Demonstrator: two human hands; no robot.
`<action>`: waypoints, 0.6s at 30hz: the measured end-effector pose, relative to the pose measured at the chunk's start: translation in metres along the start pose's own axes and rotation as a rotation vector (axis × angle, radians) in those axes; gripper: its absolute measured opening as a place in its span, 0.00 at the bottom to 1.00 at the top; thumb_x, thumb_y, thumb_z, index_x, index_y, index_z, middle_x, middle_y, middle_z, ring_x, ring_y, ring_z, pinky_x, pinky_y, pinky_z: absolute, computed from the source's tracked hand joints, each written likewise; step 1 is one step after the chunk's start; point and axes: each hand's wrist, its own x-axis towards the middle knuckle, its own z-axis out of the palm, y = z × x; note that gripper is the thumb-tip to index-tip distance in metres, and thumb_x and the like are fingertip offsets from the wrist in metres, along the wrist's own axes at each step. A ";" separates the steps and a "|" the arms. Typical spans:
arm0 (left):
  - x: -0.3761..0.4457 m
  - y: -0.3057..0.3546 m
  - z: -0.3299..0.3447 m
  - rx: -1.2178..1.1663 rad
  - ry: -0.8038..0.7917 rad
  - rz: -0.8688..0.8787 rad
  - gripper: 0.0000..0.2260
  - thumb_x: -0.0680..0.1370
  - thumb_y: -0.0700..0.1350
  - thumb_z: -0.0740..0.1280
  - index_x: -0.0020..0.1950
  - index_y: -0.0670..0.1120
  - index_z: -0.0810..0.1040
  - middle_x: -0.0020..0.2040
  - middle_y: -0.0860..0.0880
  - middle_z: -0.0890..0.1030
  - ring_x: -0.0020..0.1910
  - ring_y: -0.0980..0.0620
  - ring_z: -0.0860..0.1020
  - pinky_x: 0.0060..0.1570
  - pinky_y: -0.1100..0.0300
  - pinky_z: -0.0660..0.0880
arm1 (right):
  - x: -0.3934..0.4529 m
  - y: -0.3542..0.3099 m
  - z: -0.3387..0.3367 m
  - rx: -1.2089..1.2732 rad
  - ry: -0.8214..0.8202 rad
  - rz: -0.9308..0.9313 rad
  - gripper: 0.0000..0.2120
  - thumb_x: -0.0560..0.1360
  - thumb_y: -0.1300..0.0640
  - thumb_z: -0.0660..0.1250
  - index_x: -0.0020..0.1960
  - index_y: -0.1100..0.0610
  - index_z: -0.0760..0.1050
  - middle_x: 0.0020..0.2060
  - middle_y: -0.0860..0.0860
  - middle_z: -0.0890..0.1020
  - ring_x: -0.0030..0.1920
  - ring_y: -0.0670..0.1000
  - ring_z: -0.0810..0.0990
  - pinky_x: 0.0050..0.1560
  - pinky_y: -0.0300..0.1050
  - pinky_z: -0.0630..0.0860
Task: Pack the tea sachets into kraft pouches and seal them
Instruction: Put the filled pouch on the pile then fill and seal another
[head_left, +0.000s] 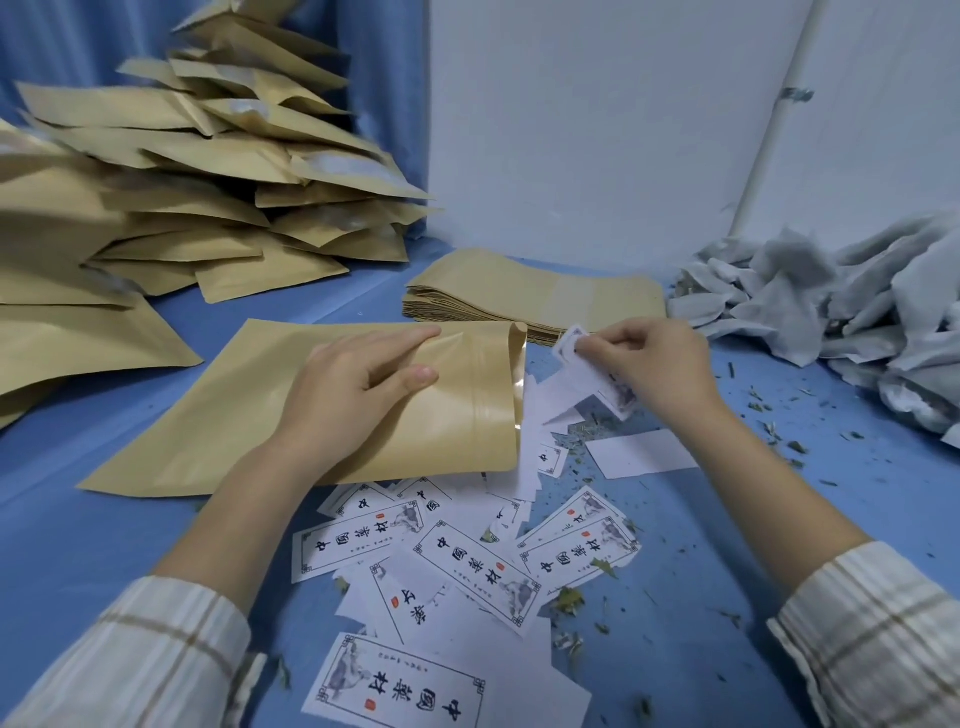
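Beside scattered labels (467, 566), left hand (358, 389) presses flat on pouch (249, 410); right hand (654, 364) pinches label (587, 374).

Left hand (358, 384) flat on kraft pouch (260, 415); right hand (649, 369) pinches label (597, 374), probably.

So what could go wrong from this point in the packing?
The right hand pinches a printed label just beside the open mouth of the kraft pouch; it could snag on the lip or pull a second slip along. The left hand rests flat on the pouch, which may press the mouth closed. Loose tea crumbs on the blue table could get swept inside.
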 end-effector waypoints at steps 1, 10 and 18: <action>0.000 0.000 0.000 -0.003 -0.001 0.003 0.16 0.76 0.55 0.66 0.64 0.60 0.76 0.60 0.61 0.79 0.60 0.56 0.75 0.63 0.48 0.68 | 0.000 -0.001 0.000 -0.079 -0.017 0.012 0.07 0.66 0.49 0.75 0.34 0.49 0.79 0.29 0.39 0.79 0.29 0.36 0.75 0.28 0.23 0.67; 0.000 -0.003 0.001 -0.008 0.009 0.003 0.16 0.75 0.53 0.67 0.63 0.62 0.76 0.59 0.62 0.79 0.57 0.57 0.75 0.56 0.59 0.68 | 0.005 0.002 -0.013 0.081 -0.015 0.190 0.05 0.74 0.53 0.67 0.45 0.53 0.80 0.30 0.45 0.78 0.29 0.45 0.74 0.33 0.39 0.72; -0.001 0.002 0.000 -0.046 0.030 0.039 0.16 0.76 0.50 0.68 0.63 0.61 0.76 0.48 0.67 0.78 0.43 0.70 0.71 0.47 0.67 0.65 | -0.015 -0.027 0.000 0.250 -0.370 0.034 0.09 0.75 0.54 0.67 0.38 0.55 0.81 0.19 0.42 0.73 0.19 0.41 0.69 0.23 0.33 0.64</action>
